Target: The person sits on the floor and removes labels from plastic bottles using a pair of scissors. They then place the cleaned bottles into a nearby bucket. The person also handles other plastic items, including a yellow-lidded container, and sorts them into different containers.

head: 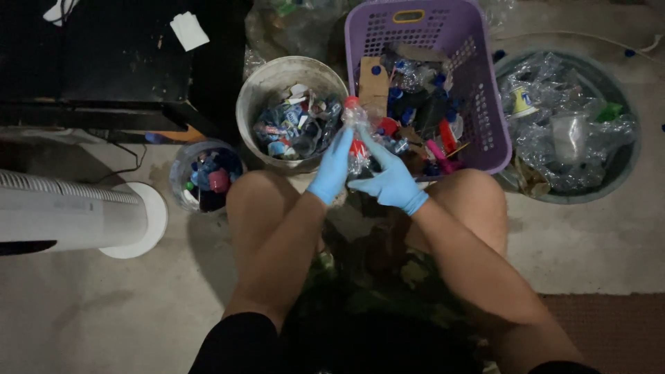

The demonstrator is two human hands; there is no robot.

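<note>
Both gloved hands, left hand point(332, 166) and right hand point(391, 181), clamped round a clear plastic bottle point(357, 135). Behind: white bucket point(258, 93) of torn labels, purple basket point(485, 83) of bottles, small tub point(181, 166) of caps

White fan point(69, 215), purple basket point(478, 83).

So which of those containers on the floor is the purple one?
The slatted laundry basket just beyond the gloved hands. The white bucket, small clear tub and round dark basin aren't purple.
</note>
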